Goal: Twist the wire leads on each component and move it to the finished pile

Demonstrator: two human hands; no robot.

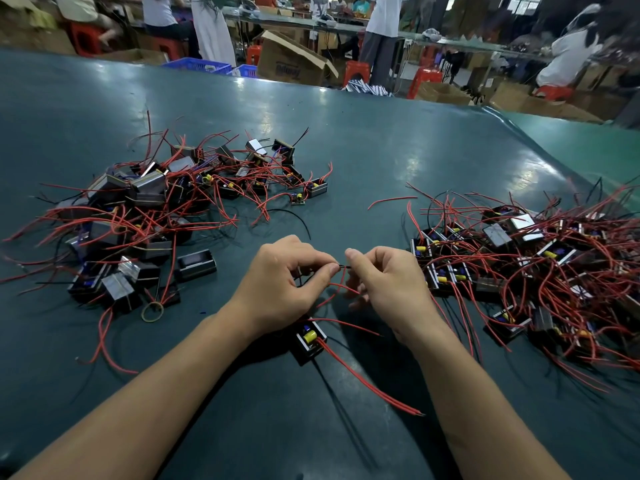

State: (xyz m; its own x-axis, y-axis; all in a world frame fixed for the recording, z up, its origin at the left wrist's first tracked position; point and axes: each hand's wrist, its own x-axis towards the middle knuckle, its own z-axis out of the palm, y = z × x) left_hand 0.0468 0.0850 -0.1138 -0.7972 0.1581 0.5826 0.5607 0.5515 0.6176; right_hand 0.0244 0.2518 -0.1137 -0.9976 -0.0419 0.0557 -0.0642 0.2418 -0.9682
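Fingers first: left hand [277, 282] has thumb and forefinger pinched on a thin dark wire lead [343, 267], and the right hand [384, 282] pinches the same lead from the other side, fingertips nearly touching. Component [309, 339] lies on the table [363, 140] just below the left wrist, red leads [367, 382] trailing off to the right. Looks light, and the wires look floppy and thin (easy to kink, I'd guess), so grip close to the tip and roll gently. Piles sit left [138, 216] and right [540, 271]; can't tell which is finished.
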